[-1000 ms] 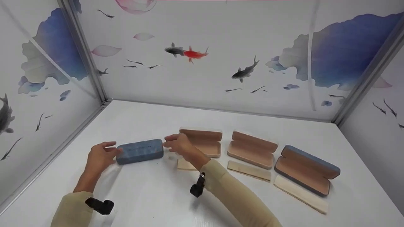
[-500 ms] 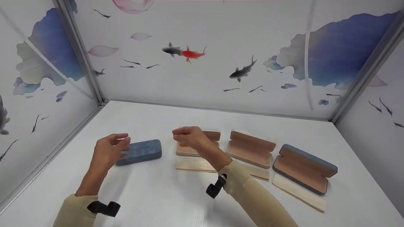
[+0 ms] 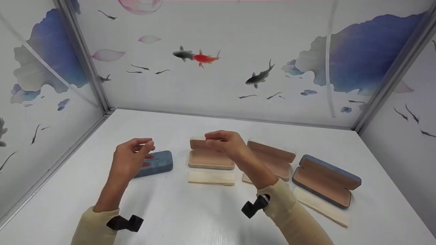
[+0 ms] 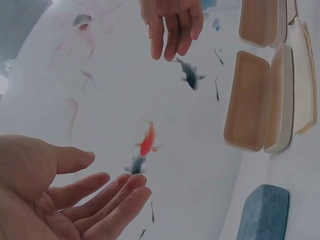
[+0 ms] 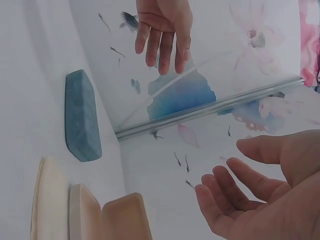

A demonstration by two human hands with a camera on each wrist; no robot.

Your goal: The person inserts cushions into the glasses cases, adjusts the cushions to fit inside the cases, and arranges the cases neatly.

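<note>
A closed blue glasses case [image 3: 160, 162] lies on the left of the white table, partly hidden in the head view by my left hand [image 3: 131, 158]. That hand hovers above it with relaxed fingers and holds nothing. My right hand [image 3: 230, 144] is raised over an open pale glasses case [image 3: 211, 160] with a tan lining, its fingers loosely bent around nothing. Both hands show bare palms in the wrist views, apart from the closed blue case [image 5: 82, 117]. A folded cream cloth [image 3: 211, 177] lies in front of the open pale case.
To the right stand a second open pale case [image 3: 272, 153], partly behind my right forearm, and an open blue case [image 3: 323, 183]. A folded cream cloth [image 3: 322, 206] lies before the blue one. White panels with painted fish [image 3: 204, 58] enclose the table.
Both hands have lifted off the closed blue case and moved to the right. The right hand now hovers over the first open pale case. The closed case stays in place.
</note>
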